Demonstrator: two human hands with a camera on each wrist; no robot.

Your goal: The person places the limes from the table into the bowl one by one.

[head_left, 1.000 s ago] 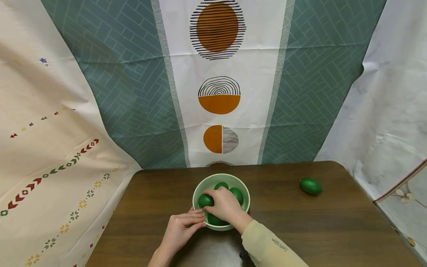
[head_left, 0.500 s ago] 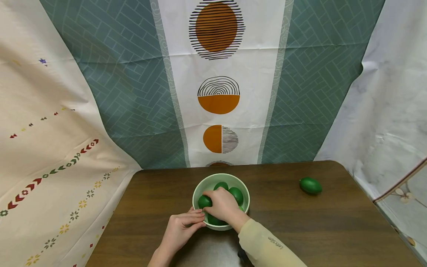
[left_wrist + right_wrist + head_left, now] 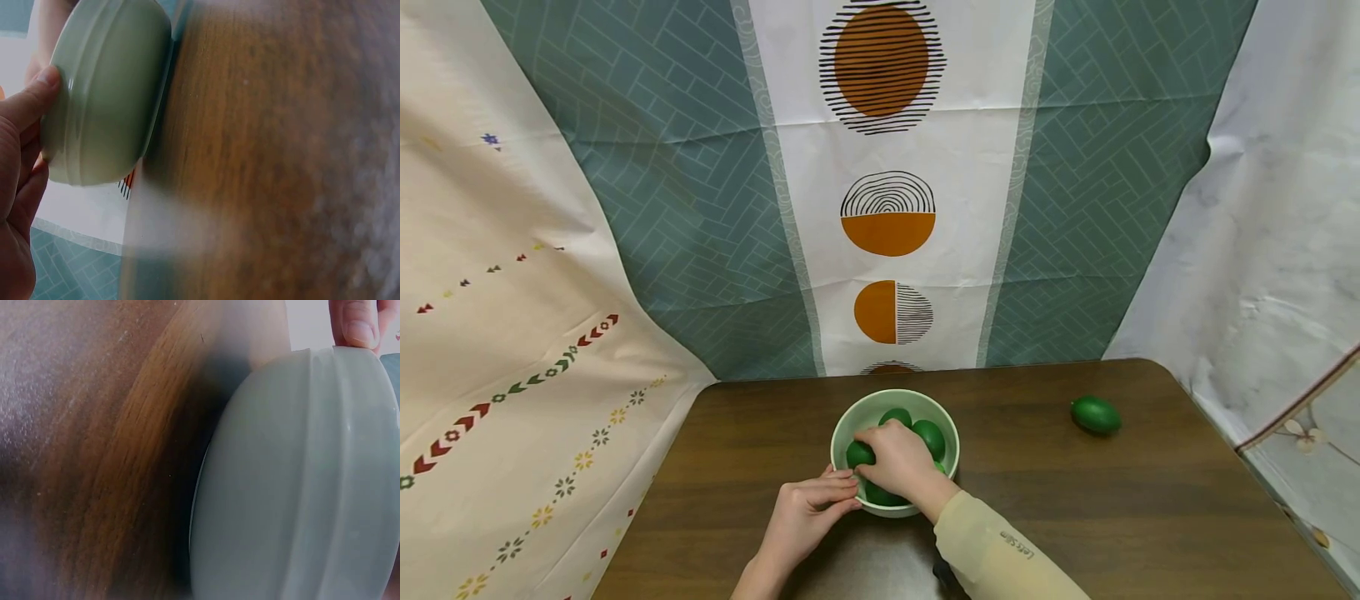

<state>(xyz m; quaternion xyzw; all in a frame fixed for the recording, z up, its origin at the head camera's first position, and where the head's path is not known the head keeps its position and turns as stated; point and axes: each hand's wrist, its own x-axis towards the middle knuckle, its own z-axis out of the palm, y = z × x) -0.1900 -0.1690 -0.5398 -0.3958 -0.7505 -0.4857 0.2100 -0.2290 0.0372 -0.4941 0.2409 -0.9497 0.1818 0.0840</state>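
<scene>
A pale green bowl point(image 3: 867, 412) stands on the table with several green limes inside, among them one lime point(image 3: 929, 437) by its right wall. My left hand point(image 3: 805, 512) holds the bowl's near-left rim; in the left wrist view the thumb point(image 3: 47, 78) presses on its outer side. Reaching over the rim, my right hand point(image 3: 901, 458) pinches a lime point(image 3: 859, 453) at the left inside of the bowl, thumb and fingertips on either side of it. The right wrist view is mostly filled by the bowl's outer wall point(image 3: 269, 475), and the right hand is hidden there.
Another lime point(image 3: 1096, 415) lies alone on the brown wooden table point(image 3: 1037, 517), toward the back right. Patterned cloth point(image 3: 700, 208) hangs behind the table's far edge. Pale cloths flank both sides.
The view shifts slightly. Since one second ago, my right hand and sleeve have moved a little to the left with the pinched lime; the left hand stays on the bowl.
</scene>
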